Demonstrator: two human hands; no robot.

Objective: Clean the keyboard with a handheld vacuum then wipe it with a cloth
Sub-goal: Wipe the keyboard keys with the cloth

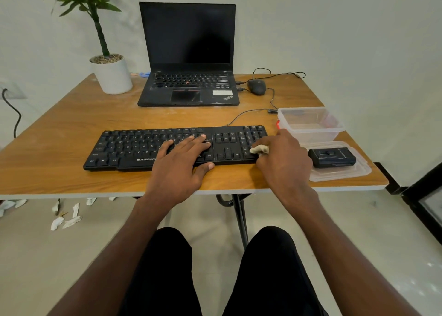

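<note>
Keyboard (167,148) lies on surface (71,124). Left hand (181,165) presses flat, fingers straight, likely steadying it; right hand (282,160) pinches cloth (259,150) on number pad, wiping. Vacuum (331,157) rests aside on lid (339,172).

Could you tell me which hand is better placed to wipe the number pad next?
The right hand: it already holds the cloth on the keyboard's right end, while the left hand lies flat mid-keyboard.

Black keyboard (134,148) flat on table, whitish cloth (259,150) on numpad
</note>
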